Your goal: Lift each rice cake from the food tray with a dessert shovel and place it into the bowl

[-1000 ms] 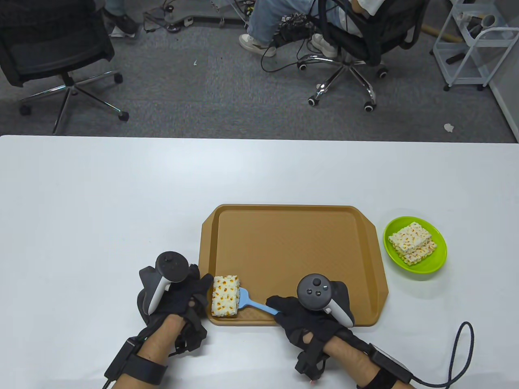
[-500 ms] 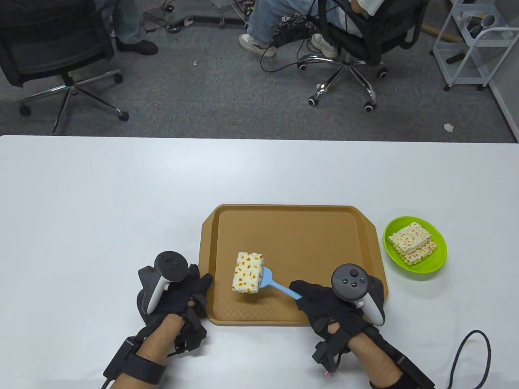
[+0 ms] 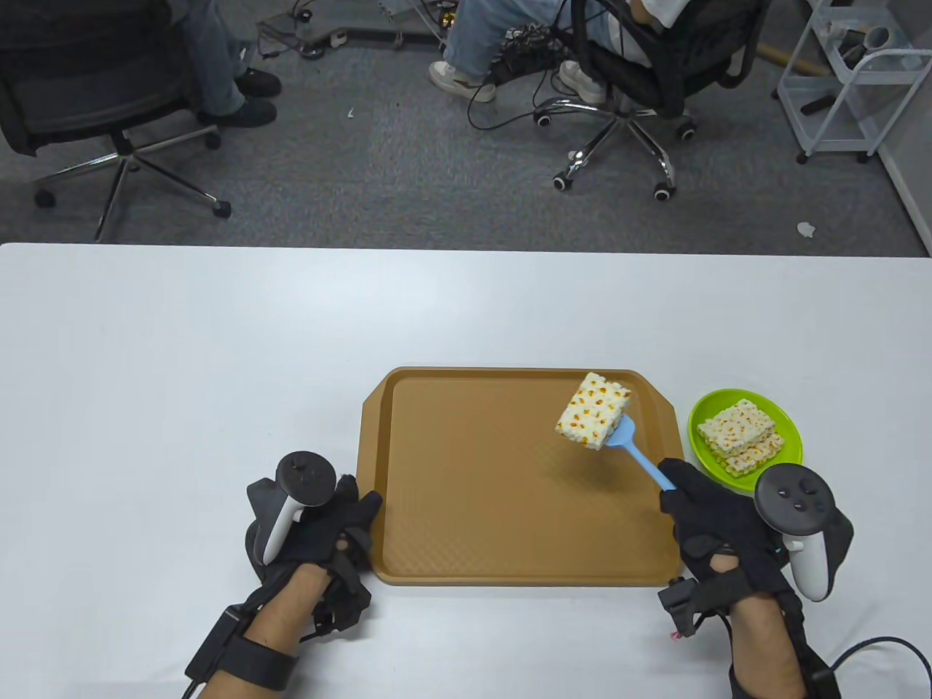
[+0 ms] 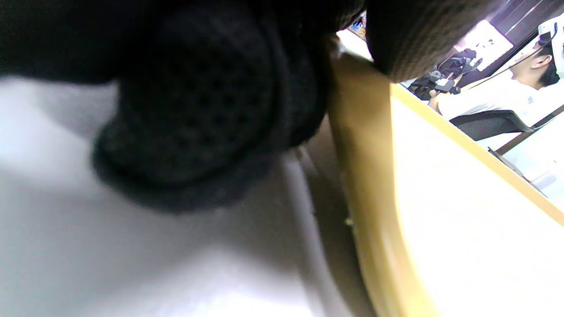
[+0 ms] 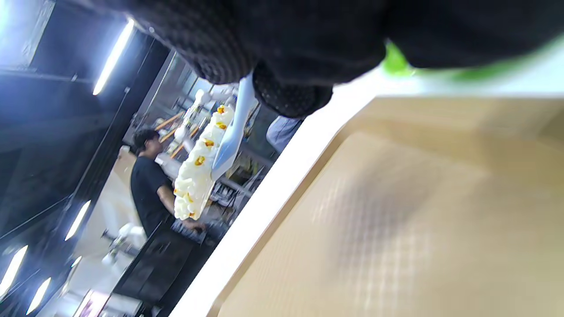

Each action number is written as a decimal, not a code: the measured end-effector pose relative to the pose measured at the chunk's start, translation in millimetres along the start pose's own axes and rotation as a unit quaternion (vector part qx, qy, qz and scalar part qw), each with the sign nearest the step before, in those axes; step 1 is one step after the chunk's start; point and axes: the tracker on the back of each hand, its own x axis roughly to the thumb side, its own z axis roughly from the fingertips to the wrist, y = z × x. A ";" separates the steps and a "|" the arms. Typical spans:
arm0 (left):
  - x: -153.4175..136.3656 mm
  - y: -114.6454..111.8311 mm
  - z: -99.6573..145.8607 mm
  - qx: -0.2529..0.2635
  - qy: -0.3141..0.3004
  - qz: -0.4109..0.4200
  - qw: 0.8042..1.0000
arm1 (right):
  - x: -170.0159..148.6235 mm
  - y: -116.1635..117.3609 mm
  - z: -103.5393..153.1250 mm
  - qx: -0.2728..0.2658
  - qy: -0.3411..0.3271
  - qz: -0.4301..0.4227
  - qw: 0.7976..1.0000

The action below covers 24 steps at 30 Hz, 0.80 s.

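Note:
My right hand (image 3: 692, 502) grips the handle of the blue dessert shovel (image 3: 637, 451). A white rice cake (image 3: 593, 420) with orange specks rides on its blade, lifted above the far right part of the brown food tray (image 3: 473, 473). In the right wrist view the rice cake (image 5: 198, 169) lies along the shovel (image 5: 231, 136) under my gloved fingers (image 5: 291, 94). The green bowl (image 3: 783, 466) right of the tray holds two stacked rice cakes (image 3: 739, 435). My left hand (image 3: 342, 524) rests on the table, its fingers (image 4: 198, 132) against the tray's left rim (image 4: 357, 145).
The white table (image 3: 218, 349) stretches wide to the left and behind the tray. Beyond its far edge are office chairs (image 3: 633, 80), seated people's legs and a white cart (image 3: 844, 87). A cable (image 3: 874, 648) trails from my right wrist.
My right hand carried the shovel and rice cake from the tray's near left corner up and across to its far right, close to the bowl. The left hand stayed put.

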 end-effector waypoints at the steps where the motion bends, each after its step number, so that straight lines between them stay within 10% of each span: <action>1: 0.0 0.0 0.0 0.000 0.000 0.000 1.000 | -3.3 -7.1 -0.2 -0.010 0.012 0.001 1.000; 24: -0.4 0.3 0.0 -0.001 0.000 0.003 1.000 | -66.7 -88.7 5.9 -0.140 0.218 0.030 0.965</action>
